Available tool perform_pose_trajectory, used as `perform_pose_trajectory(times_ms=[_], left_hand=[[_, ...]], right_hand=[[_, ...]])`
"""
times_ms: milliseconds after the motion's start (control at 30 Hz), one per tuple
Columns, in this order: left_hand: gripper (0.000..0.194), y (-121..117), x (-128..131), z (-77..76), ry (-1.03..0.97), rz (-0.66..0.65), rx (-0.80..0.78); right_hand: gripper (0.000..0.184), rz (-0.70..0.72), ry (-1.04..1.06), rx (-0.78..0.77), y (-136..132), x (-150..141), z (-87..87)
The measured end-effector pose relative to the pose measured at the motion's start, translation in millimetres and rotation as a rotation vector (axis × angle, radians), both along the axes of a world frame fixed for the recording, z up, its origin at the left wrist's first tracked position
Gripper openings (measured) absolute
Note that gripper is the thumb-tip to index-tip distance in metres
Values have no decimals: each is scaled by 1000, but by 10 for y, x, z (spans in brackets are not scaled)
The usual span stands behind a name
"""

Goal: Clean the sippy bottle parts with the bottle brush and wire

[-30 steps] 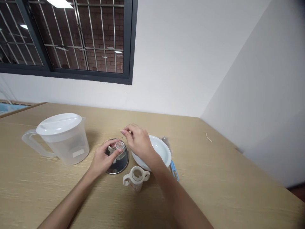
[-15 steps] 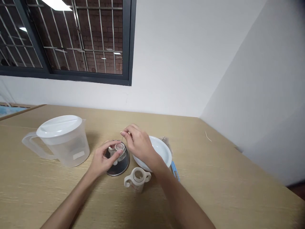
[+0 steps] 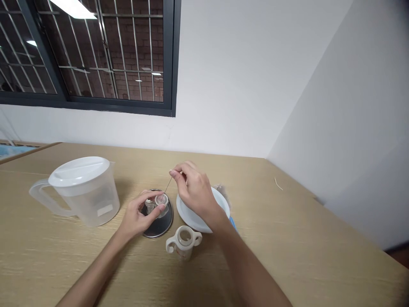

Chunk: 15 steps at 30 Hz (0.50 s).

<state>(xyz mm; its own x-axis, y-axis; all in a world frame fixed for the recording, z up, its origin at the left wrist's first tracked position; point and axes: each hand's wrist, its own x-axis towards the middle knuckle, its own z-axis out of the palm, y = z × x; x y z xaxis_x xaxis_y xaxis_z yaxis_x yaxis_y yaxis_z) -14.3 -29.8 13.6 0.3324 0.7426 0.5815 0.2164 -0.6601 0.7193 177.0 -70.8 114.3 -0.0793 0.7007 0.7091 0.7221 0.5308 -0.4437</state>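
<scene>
A small, clear, round jar [image 3: 162, 201] is sitting between the thumb and fingers of my left hand [image 3: 136, 218], over a dark round tray with a shiny rim [image 3: 158, 229]; whether its base is touching the tray, I cannot tell. My left thumb is pressing the near side of its rim, my fingers the far side. My right thumb and fingers are pinching together on the upper end of a thin, straight, wire-like rod [image 3: 168, 185], which is slanting down into the jar's mouth. My right hand [image 3: 196, 192] is hovering up and to the right of the jar. A second small clear container [image 3: 149, 205] is standing just left of it. Outward, a white round dish [image 3: 188, 215] is lying partly beneath my right hand, a cream two-handled cup [image 3: 184, 244] is standing nearer me, and a translucent lidded pitcher [image 3: 92, 198] is standing farther left.
</scene>
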Motion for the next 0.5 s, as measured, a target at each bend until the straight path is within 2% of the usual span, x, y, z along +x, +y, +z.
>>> perform_pose_trajectory(times_ms=[367,500], left_hand=[[31,-33,-10,57,98,36,112],[31,-7,-45,34,161,62,205]], right_hand=[[18,-41,36,98,-110,88,148],[17,-40,87,207,-183,181,244]])
